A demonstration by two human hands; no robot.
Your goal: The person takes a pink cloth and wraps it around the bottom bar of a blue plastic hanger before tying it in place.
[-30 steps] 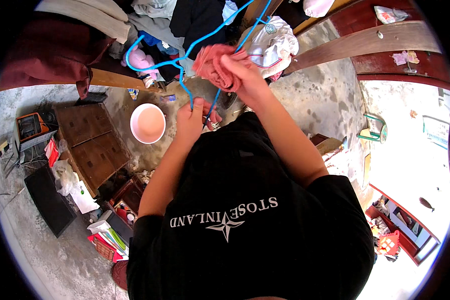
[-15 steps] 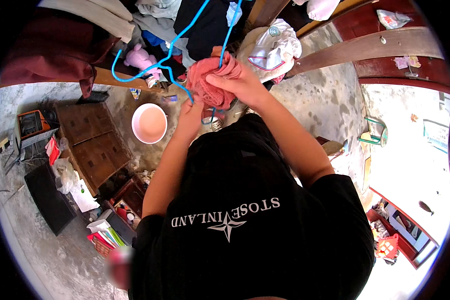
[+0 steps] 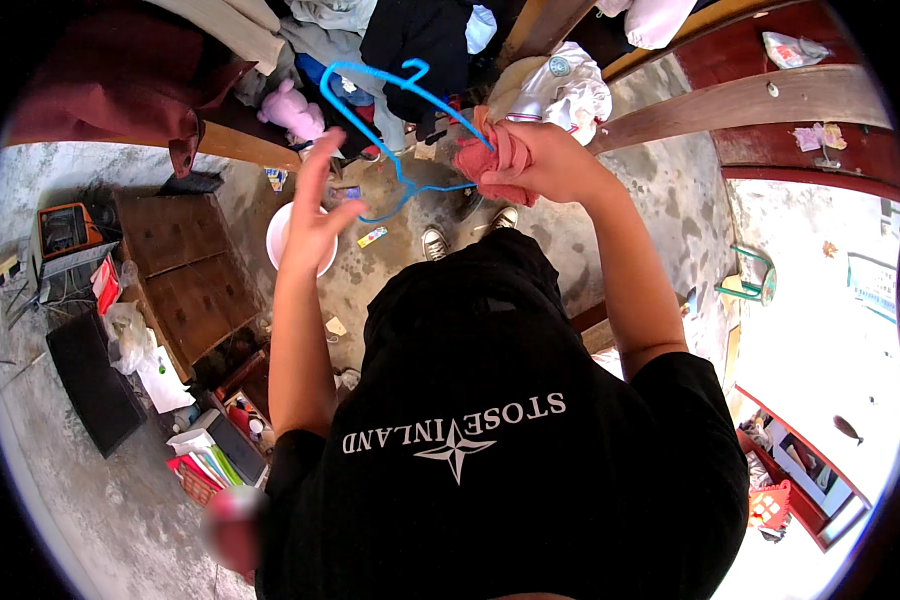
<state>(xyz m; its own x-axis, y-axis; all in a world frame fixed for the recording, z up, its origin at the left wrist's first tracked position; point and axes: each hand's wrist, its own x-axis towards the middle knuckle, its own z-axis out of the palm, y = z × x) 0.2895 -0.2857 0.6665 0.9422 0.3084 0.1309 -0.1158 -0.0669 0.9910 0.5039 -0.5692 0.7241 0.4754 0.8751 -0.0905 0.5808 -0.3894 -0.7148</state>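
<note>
My right hand (image 3: 545, 160) is closed around a bunched-up pink cloth (image 3: 490, 160), gripping it together with one end of a blue wire hanger (image 3: 390, 130), so both are raised in front of me, above the concrete floor (image 3: 390, 270). My left hand (image 3: 310, 215) is open, fingers spread and lifted, holding nothing; it sits just beside the lower bend of the hanger but I cannot tell whether a fingertip touches the wire. As I judge it, the work is only partly along: the cloth is in hand and against the hanger, yet it is not spread out or draped over the frame, and the hanger's hook points up, free of any rail. Getting the cloth opened onto the hanger and the hanger hung up both look left to do. Other clothes (image 3: 410, 40) hang in front of me, and a white basin (image 3: 278, 235) stands on the floor below my left hand, near a wooden cabinet (image 3: 185, 270).
</note>
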